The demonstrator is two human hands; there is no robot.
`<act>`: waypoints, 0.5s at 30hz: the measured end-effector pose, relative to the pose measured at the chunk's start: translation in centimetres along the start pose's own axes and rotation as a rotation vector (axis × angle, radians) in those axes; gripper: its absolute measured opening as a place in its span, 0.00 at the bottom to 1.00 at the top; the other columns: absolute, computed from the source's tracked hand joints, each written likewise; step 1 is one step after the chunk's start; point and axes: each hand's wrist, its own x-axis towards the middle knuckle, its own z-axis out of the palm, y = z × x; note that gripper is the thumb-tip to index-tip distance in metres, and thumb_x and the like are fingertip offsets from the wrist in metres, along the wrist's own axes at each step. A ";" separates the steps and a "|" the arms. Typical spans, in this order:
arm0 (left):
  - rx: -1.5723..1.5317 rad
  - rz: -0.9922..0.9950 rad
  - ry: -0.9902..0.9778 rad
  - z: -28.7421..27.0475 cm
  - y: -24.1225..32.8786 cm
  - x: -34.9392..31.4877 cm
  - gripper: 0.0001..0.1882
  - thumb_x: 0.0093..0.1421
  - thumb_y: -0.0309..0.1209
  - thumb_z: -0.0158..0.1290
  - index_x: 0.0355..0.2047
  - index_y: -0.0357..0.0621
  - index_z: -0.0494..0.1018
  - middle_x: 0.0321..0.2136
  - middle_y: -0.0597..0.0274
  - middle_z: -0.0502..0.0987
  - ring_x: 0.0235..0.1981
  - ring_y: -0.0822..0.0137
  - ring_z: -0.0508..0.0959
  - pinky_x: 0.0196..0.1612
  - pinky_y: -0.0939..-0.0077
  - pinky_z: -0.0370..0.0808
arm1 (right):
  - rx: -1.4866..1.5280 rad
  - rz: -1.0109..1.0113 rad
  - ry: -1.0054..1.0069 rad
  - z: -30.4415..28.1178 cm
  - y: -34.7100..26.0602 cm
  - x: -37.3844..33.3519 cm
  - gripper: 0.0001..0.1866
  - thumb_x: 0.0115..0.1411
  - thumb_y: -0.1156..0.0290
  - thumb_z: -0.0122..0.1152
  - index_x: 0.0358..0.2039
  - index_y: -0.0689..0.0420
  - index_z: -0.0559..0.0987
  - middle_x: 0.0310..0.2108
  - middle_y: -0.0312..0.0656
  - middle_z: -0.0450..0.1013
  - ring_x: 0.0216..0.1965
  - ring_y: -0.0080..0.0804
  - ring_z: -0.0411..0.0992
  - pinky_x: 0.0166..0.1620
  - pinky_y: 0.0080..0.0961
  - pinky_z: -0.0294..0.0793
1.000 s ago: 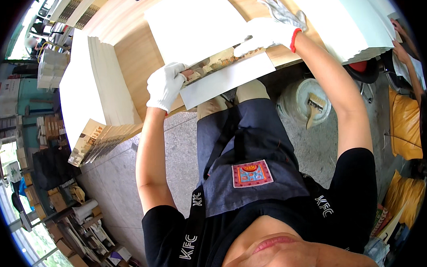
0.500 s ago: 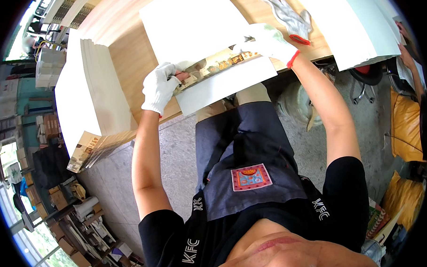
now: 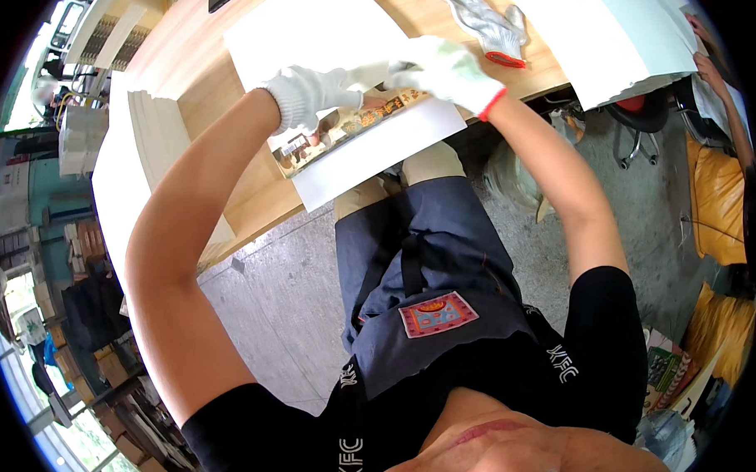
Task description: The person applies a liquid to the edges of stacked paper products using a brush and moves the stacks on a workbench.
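A printed cover strip with brown and gold pictures lies at the front edge of the table, on a white sheet that juts over the edge. My left hand, in a white knit glove, reaches across the strip's upper side with its fingers stretched to the right. My right hand, in a white glove with a red cuff, is over the strip's right end; its fingers are smeared by motion. A large white sheet lies behind the strip. Something pale shows between the hands, too blurred to name.
A white and grey spare glove lies on the wooden table. Tall paper stacks stand left and right. Another person's hand touches the right stack. A black phone lies at the far edge.
My left hand has left the strip's left end and moved right, across its upper side, uncovering that end. My right hand stays near the right end. The whole view has shifted slightly.
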 end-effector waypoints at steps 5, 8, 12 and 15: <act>-0.097 0.022 -0.012 0.4 -0.5 0.6 0.37 0.47 0.22 0.62 0.57 0.64 0.66 0.51 0.60 0.69 0.40 0.56 0.80 0.41 0.63 0.80 | -0.555 0.170 0.231 -4.7 6.1 -1.6 0.12 0.64 0.61 0.52 0.45 0.46 0.79 0.46 0.39 0.75 0.48 0.38 0.73 0.48 0.33 0.74; -0.102 0.006 -0.042 0.2 -0.9 1.4 0.43 0.43 0.25 0.67 0.59 0.72 0.63 0.54 0.61 0.67 0.44 0.56 0.79 0.44 0.63 0.79 | -0.465 0.292 0.095 -4.5 8.3 -1.6 0.13 0.64 0.65 0.50 0.47 0.47 0.79 0.47 0.37 0.74 0.49 0.35 0.72 0.51 0.31 0.72; -0.119 0.014 -0.056 0.5 -1.3 1.7 0.45 0.47 0.25 0.64 0.64 0.72 0.61 0.62 0.59 0.64 0.47 0.59 0.79 0.48 0.60 0.77 | 0.394 0.161 -0.070 -6.1 1.5 -2.8 0.11 0.61 0.68 0.54 0.43 0.46 0.81 0.40 0.36 0.76 0.45 0.34 0.74 0.48 0.28 0.73; -0.236 0.052 0.075 6.3 -4.4 6.2 0.33 0.56 0.36 0.56 0.64 0.61 0.62 0.55 0.55 0.72 0.44 0.58 0.81 0.48 0.60 0.76 | -0.226 -0.543 -0.029 -4.0 -1.2 -2.5 0.11 0.57 0.70 0.60 0.42 0.48 0.83 0.33 0.35 0.77 0.36 0.29 0.77 0.38 0.24 0.77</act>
